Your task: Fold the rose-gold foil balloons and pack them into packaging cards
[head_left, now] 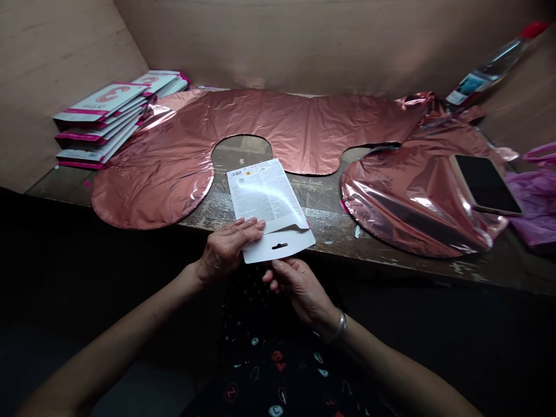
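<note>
A white printed card packet [267,197] lies with its text side up, its flap [278,243] with a hang hole reaching past the table's front edge. My left hand [228,246] grips the packet's left edge, fingers laid across the top and thumb hidden. At the flap's lower edge, my right hand [299,286] pinches with the thumb on top and the fingers curled beneath. Behind the packet spreads a large flat rose-gold foil balloon [282,121]; its rounded left lobe is near my left hand.
Several similar packets [99,116] are stacked at the back left. On the foil at right rests a phone [486,182]. A clear bottle with a red cap [499,63] leans in the right corner, above a purple plastic bag [534,202]. Wooden walls [304,46] enclose the table.
</note>
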Demonstrator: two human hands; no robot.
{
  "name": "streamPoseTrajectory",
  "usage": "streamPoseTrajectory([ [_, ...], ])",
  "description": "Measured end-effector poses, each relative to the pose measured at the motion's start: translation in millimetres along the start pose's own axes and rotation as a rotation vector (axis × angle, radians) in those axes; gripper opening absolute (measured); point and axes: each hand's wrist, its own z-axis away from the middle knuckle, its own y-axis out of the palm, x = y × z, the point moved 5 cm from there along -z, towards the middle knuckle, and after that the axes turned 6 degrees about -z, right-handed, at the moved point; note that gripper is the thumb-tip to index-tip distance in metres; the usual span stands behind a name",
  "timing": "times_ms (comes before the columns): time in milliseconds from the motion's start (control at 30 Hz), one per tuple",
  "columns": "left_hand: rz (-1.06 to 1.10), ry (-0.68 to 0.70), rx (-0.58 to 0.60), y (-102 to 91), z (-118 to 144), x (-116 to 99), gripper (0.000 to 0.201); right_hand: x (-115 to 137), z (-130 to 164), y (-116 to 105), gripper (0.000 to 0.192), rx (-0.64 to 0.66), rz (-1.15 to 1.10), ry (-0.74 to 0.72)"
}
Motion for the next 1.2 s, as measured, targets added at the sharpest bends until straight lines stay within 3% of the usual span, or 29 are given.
streamPoseTrajectory([
  [100,0.000,-0.003,0.006,0.5,0,1,0.021,-3,-6,-4,0.029,-0.006,0.156,-0.084],
  [267,0.008,-0.005,0.004,0.1,1,0,0.025,-10,12,-22,0.033,0.070,0.499,-0.016],
  [333,0.010,0.001,0.013,-0.2,1,0,0.026,6,31,-27,0.032,0.103,0.729,-0.142],
  [400,0.014,0.011,0.030,-0.5,0,1,0.027,36,53,-29,0.025,0.094,0.957,-0.398],
  [467,0.024,0.027,0.045,-1.1,-1,3,0.028,71,74,-32,0.017,0.020,1.164,-0.682],
  [567,0.043,0.054,0.071,-1.6,-3,7,0.031,119,93,-44,0.016,-0.244,1.521,-0.986],
  [633,0.050,0.062,0.095,-0.9,-3,10,0.035,140,92,-54,0.026,-0.392,1.747,-0.996],
  [700,0.058,0.060,0.114,0.3,-2,12,0.039,152,85,-65,0.036,-0.458,1.870,-0.945],
  [867,0.067,0.057,0.095,0.3,-3,11,0.036,163,77,-72,0.026,-0.477,1.783,-1.015],
  [933,0.068,0.056,0.089,-0.6,-5,10,0.034,164,75,-65,0.018,-0.443,1.742,-1.070],
  [1000,0.071,0.056,0.095,-1.2,-6,8,0.032,161,70,-52,0.016,-0.323,1.728,-1.123],
  [1133,0.066,0.047,0.093,-1.9,-8,9,0.027,147,46,-24,0.050,0.111,1.798,-1.110],
  [1200,0.064,0.048,0.093,-2.1,-7,11,0.027,140,31,-17,0.063,0.257,1.863,-1.069],
])
